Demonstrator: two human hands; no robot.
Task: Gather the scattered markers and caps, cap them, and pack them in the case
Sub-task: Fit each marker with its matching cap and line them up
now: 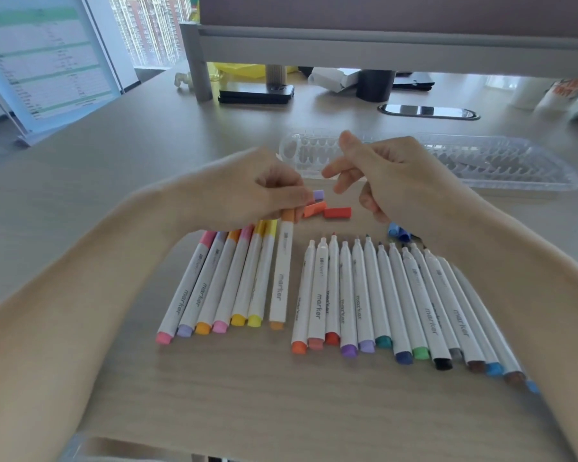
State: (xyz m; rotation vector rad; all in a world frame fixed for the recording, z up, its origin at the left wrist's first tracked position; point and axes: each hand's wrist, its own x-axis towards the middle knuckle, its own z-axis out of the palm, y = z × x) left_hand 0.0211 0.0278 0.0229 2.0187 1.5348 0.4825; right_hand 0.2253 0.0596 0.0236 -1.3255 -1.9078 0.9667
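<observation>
Lying side by side on the left of the tabletop (pixel 281 395), a row of capped markers (pixel 214 281) points away from the person, with pink, lilac, orange and yellow ends nearest the camera. Above their far ends hovers the left hand (pixel 257 188), its fingers curled and its thumb and forefinger pinching a small lilac cap (pixel 318 195). Just right of the row, slightly apart from it, lies a single orange-capped marker (pixel 282 275); its far cap sits right under the left hand, though contact cannot be told. Next come two loose caps on the tabletop, an orange cap (pixel 314 208) and a red cap (pixel 337 213), close beside each other between the two hands. Nearer the camera, a longer fan of uncapped markers (pixel 397 295) lies with bare tips pointing away. The right hand (pixel 391 181) is raised over them, fingers loosely spread and holding nothing. Blue caps (pixel 399 231) peek out beneath it. Behind both hands, stretching to the right, the clear plastic case (pixel 514 165) lies flat on the tabletop.
</observation>
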